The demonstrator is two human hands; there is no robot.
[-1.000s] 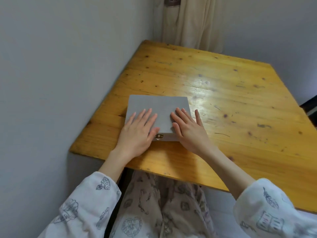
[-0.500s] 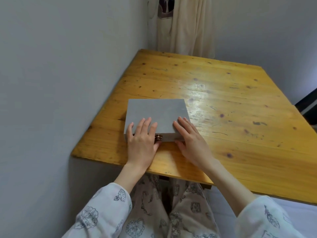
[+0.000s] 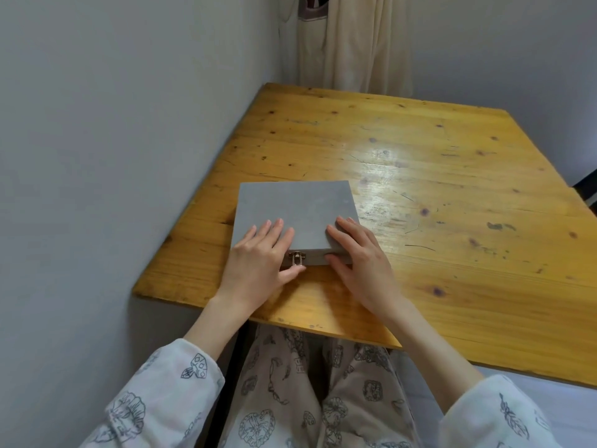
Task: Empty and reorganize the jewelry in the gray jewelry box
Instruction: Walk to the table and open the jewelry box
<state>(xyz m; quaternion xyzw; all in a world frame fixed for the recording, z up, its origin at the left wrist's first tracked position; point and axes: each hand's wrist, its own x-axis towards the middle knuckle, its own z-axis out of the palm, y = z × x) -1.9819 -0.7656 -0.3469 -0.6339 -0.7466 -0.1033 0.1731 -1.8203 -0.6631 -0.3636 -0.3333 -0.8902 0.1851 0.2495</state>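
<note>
Gray jewelry box [image 3: 295, 215] closed, near desk [image 3: 452, 221] front-left corner; left hand [image 3: 261, 257] and right hand [image 3: 358, 257] flat on lid, holding nothing; clasp [image 3: 298, 257] latched; next: flip clasp, lift lid.

Wooden table [image 3: 420, 195] bears gray jewelry box [image 3: 294, 211]

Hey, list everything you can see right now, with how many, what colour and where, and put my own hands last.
jewelry box: one, gray, lid closed, on the table's near-left part
clasp: one, metal, on the box's front face
table: one, yellow-orange wood, against the left wall
curtain: one, cream, hanging beyond the table's far edge
left hand: one, fingers flat on the lid, thumb by the clasp
right hand: one, fingers flat on the lid's right front corner
</note>
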